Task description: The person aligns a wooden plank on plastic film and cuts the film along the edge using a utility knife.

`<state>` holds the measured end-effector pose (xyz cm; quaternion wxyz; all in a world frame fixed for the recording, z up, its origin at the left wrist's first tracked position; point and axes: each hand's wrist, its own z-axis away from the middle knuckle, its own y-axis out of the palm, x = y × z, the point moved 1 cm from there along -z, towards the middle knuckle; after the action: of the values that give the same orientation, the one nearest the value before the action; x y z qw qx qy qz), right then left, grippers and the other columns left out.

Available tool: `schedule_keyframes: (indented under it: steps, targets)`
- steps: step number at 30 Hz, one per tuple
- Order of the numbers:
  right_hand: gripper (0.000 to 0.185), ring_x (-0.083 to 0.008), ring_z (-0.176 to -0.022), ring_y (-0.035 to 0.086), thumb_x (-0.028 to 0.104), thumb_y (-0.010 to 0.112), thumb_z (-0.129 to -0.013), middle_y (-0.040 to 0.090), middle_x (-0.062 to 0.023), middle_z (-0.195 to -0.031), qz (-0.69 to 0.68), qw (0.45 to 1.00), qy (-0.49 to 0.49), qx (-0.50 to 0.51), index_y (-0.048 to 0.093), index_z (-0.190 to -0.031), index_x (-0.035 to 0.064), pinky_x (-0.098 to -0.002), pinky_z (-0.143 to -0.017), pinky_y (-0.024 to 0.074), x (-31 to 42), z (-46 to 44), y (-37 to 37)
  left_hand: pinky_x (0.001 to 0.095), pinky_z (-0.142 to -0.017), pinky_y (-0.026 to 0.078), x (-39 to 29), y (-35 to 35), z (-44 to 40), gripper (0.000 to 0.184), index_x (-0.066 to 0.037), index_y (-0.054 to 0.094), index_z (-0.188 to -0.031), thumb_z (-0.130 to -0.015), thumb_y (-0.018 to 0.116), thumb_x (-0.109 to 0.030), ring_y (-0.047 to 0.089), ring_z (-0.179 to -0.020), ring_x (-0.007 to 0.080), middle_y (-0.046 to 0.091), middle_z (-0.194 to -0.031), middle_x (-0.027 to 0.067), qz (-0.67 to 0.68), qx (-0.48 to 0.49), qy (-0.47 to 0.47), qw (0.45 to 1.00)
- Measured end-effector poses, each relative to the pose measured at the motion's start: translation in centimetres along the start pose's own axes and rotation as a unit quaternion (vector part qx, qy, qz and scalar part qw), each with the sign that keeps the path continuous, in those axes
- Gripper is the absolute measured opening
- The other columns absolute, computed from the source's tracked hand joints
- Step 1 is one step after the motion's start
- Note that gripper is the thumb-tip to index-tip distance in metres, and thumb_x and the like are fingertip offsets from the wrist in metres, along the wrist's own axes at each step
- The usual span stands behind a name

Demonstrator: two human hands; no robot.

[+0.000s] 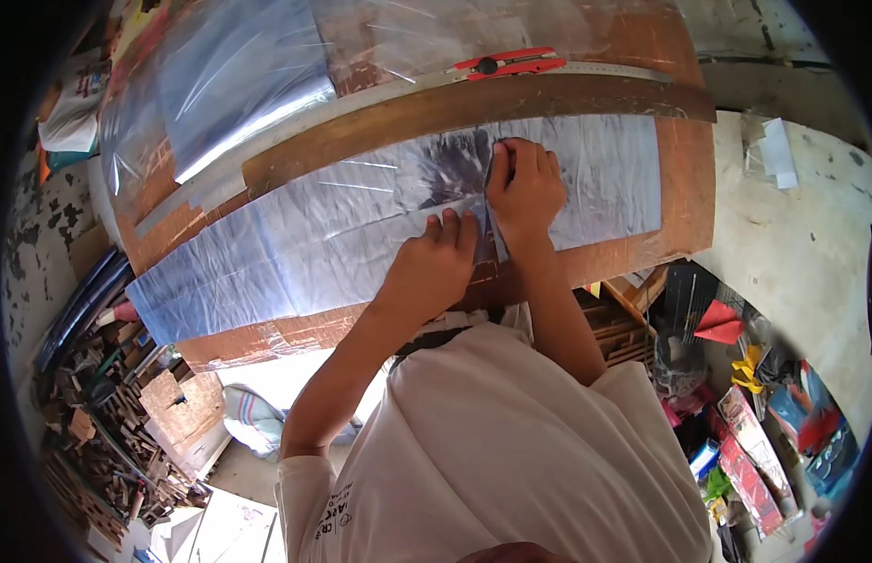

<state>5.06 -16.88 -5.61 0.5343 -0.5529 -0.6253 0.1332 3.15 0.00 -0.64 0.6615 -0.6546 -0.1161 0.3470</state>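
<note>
A long, shiny silver-grey sheet [304, 244], creased along its length, lies on the brown board in front of me. My left hand [440, 258] rests on it near the middle, fingers stretched forward and touching the surface. Just right of it, my right hand [525, 192] is closed, with thumb and fingers bent together over a narrow dark strip or edge at the sheet. What that pinch holds, if anything, is hidden. A dark patch, shadow or reflection, shows between the hands. Beyond them, a red cutter [511, 64] with a black knob lies by a metal ruler [614, 70].
A brown wooden strip [454, 110] runs along the sheet's far side. Clear plastic film [239, 84] covers the board's back left. Wood scraps [107, 422] are piled at lower left. A pale panel [783, 244] stands at right, with assorted bags and packets below it.
</note>
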Motion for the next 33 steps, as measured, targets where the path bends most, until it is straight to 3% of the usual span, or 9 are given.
schedule_keyframes:
  steps: [2,4,10,17,22,26,28,31,33]
  targets:
    - [0.007,-0.0295,-0.073,0.061,0.016,0.069,-0.091,0.065,-0.0045,-0.082,0.005,1.000,0.000,0.003,0.063,-0.091,0.0119,-0.0409,-0.061,0.0504,0.0,0.2,0.0,0.0366,-0.074,0.063,0.0,0.0,0.1,0.065,0.008,0.055,-0.131,-0.075,0.077,-0.017,0.072,-0.106,0.0373,0.065,-0.123,0.0314,0.017,0.025,0.004,1.000]
    - [0.007,-0.0292,-0.074,0.061,0.016,0.069,-0.091,0.065,-0.0046,-0.083,0.012,1.000,0.001,0.004,0.063,-0.092,0.0120,-0.0406,-0.061,0.0504,0.0,0.1,0.1,0.0399,-0.074,0.064,-0.6,0.1,0.1,0.047,0.012,0.059,-0.126,-0.084,0.061,-0.009,0.071,-0.102,0.0459,0.064,-0.120,0.0355,0.040,-0.019,-0.008,0.999]
    - [0.007,-0.0283,-0.070,0.061,0.016,0.070,-0.089,0.064,-0.0040,-0.078,0.002,1.000,-0.004,-0.027,0.064,-0.090,0.0124,-0.0403,-0.058,0.0499,0.0,0.3,0.2,0.0446,-0.083,0.062,-2.3,3.9,1.0,0.048,0.011,0.058,-0.128,-0.086,0.059,-0.012,0.069,-0.104,0.0488,0.062,-0.122,0.0368,-0.093,-0.128,-0.027,0.987]
    - [0.008,-0.0275,-0.069,0.062,0.018,0.072,-0.087,0.066,-0.0029,-0.074,-0.030,0.998,-0.024,-0.042,0.066,-0.090,0.0130,-0.0410,-0.058,0.0495,-0.3,0.5,-0.3,0.0453,-0.087,0.061,-2.5,4.9,1.6,0.047,0.007,0.061,-0.128,-0.085,0.061,-0.012,0.067,-0.108,0.0489,0.063,-0.125,0.0348,-0.032,-0.198,-0.063,0.978]
    - [0.010,-0.0294,-0.081,0.069,0.016,0.070,-0.087,0.069,-0.0071,-0.073,-0.175,0.969,0.043,0.170,0.070,-0.095,0.0106,-0.0422,-0.067,0.0542,-0.1,1.0,-3.0,0.0450,-0.088,0.060,-2.6,5.8,1.9,0.047,0.004,0.063,-0.125,-0.083,0.062,-0.014,0.067,-0.111,0.0483,0.062,-0.127,0.0334,-0.008,-0.234,-0.079,0.969]
    - [0.012,-0.0314,-0.085,0.070,0.013,0.068,-0.088,0.072,-0.0101,-0.082,-0.187,0.967,-0.012,0.172,0.070,-0.099,0.0095,-0.0427,-0.075,0.0551,1.3,-2.2,-3.6,0.0468,-0.092,0.059,-2.8,6.6,2.1,0.047,0.004,0.062,-0.126,-0.084,0.062,-0.016,0.065,-0.114,0.0492,0.061,-0.129,0.0332,0.004,-0.267,-0.091,0.959]
    - [0.014,-0.0341,-0.091,0.069,0.010,0.065,-0.089,0.072,-0.0135,-0.094,-0.117,0.984,-0.108,0.085,0.071,-0.102,0.0077,-0.0443,-0.082,0.0540,2.1,-5.7,-2.6,0.0490,-0.097,0.056,-3.1,6.9,2.3,0.049,0.004,0.060,-0.129,-0.085,0.062,-0.019,0.062,-0.120,0.0492,0.058,-0.134,0.0328,0.014,-0.266,-0.099,0.959]
    - [0.022,-0.0355,-0.100,0.067,0.007,0.062,-0.089,0.070,-0.0155,-0.109,0.001,0.981,-0.181,0.065,0.071,-0.109,0.0083,-0.0459,-0.088,0.0527,0.8,-10.7,-1.2,0.0505,-0.102,0.052,-3.2,7.0,2.7,0.050,0.002,0.057,-0.133,-0.087,0.061,-0.019,0.057,-0.128,0.0486,0.053,-0.141,0.0321,0.039,-0.245,-0.104,0.963]
    - [0.028,-0.0375,-0.108,0.064,0.004,0.061,-0.089,0.068,-0.0156,-0.115,0.079,0.949,-0.237,0.191,0.069,-0.116,0.0076,-0.0457,-0.091,0.0504,-1.1,-13.3,0.2,0.0511,-0.105,0.050,-3.4,7.8,2.7,0.050,0.001,0.057,-0.134,-0.088,0.060,-0.019,0.054,-0.130,0.0482,0.052,-0.143,0.0314,0.039,-0.255,-0.111,0.960]
